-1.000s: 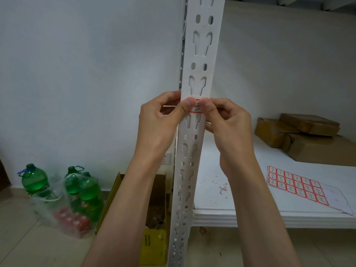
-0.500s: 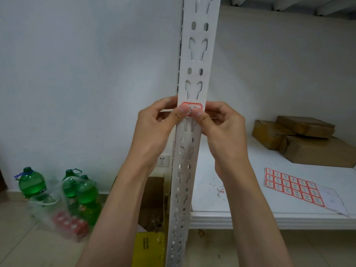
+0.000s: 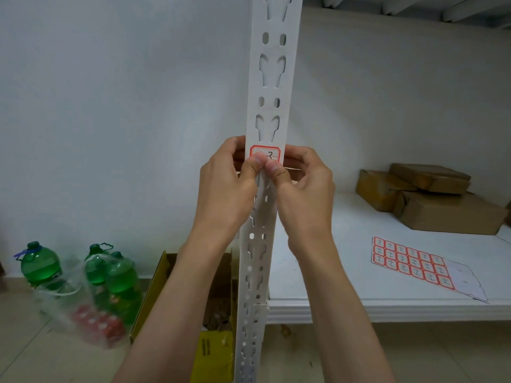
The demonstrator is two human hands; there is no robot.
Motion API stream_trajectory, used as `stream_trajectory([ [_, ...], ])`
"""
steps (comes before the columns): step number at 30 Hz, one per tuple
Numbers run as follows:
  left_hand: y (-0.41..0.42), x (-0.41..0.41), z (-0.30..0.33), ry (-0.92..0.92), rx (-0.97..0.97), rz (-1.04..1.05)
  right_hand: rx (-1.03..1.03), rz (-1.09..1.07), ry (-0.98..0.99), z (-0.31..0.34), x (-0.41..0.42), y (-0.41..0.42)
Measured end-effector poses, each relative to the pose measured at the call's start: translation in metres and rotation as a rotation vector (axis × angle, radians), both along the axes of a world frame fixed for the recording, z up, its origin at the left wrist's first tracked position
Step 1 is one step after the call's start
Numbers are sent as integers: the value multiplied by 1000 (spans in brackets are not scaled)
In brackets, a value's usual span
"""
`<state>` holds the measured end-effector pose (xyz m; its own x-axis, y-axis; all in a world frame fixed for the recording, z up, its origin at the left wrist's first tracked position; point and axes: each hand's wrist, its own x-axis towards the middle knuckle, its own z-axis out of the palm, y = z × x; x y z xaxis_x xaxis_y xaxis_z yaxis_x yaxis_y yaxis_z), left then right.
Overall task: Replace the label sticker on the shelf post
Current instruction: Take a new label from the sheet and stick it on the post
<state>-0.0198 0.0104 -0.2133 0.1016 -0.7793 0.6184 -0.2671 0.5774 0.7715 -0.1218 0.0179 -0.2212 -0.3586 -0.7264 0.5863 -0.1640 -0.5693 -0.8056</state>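
White slotted shelf post (image 3: pixel 266 189) runs upright through the middle of the view, top to bottom. A red-bordered label sticker (image 3: pixel 266 152) sits flat on the post's front face, just below one of the keyhole slots; handwriting on it, looks like a "3" at right, the rest covered by thumbs.

Left hand (image 3: pixel 225 186) comes in from the left side of the post, fingers curled round behind the post edge, thumb tip pressed on the lower left part of the sticker. Right hand (image 3: pixel 305 189) mirrors it from the right, fingers wrapped behind the post, thumb tip on the lower right part of the sticker. The two thumbs touch each other at the sticker's bottom edge. Both hands grip the post, thumbs pressing the label down.

Right of the post: white shelf board (image 3: pixel 345 272). On it, near the front edge, a sticker sheet (image 3: pixel 409 262) with rows of red-bordered labels, part of the backing bare at its right end. Farther back on the shelf, right side, brown cardboard packages (image 3: pixel 431 200) stacked together.

Left of the post, on the tiled floor (image 3: pixel 36 352) against the white wall (image 3: pixel 110 106): green plastic bottles (image 3: pixel 41 265), some inside a clear plastic bag (image 3: pixel 72 302) with red-topped items I can't make out. Just left of the post's base, an open yellow-edged cardboard box (image 3: pixel 177 294); contents too dark to tell.
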Motion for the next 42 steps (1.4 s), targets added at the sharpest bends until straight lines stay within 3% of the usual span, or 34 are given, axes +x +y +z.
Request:
stream_trajectory([
  [8,6,1,-5,84,4,-89,69,247,-97,3,-14,6],
  [20,-6,-7,-6,84,-95,51,30,-40,-4,4,5,-7],
  [26,-6,2,-14,245,-7,-192,70,298,-164,2,-13,4],
  [32,-10,-1,-14,185,-65,-88,29,60,-34,-1,-6,-3],
  [37,-7,0,-18,329,-27,-209,51,214,-29,-2,-13,2],
  [42,-7,-3,-21,376,-19,-224,53,48,-15,-1,1,-2],
])
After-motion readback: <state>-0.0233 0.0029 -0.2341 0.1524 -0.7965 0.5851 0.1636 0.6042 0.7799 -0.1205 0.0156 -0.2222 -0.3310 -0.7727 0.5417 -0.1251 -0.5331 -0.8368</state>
